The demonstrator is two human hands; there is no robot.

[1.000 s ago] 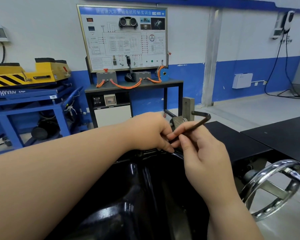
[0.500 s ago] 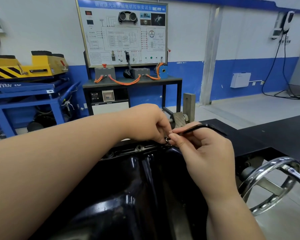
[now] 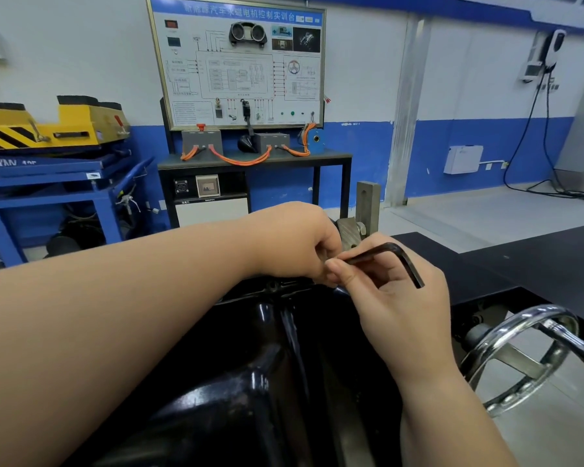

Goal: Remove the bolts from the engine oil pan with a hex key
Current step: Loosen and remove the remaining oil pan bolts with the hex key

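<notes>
The dark L-shaped hex key (image 3: 378, 251) sits above the far rim of the glossy black oil pan (image 3: 250, 365), its long arm nearly level and its short arm angled down to the right. The right hand (image 3: 395, 298) pinches the long arm, its fingers (image 3: 338, 266) clamped on the shaft near the left end. That end disappears between the two hands. The left hand (image 3: 294, 241) meets it there, knuckles up and fingers curled under; whether they grip the key or a bolt cannot be told. The pan fills the foreground below both forearms. A chrome handwheel (image 3: 520, 348) stands just right of the pan, with a black surface (image 3: 536, 257) behind it. Farther back, a wiring training board (image 3: 240, 62) rises against the wall, and a blue stand (image 3: 48, 176) is on the left.
</notes>
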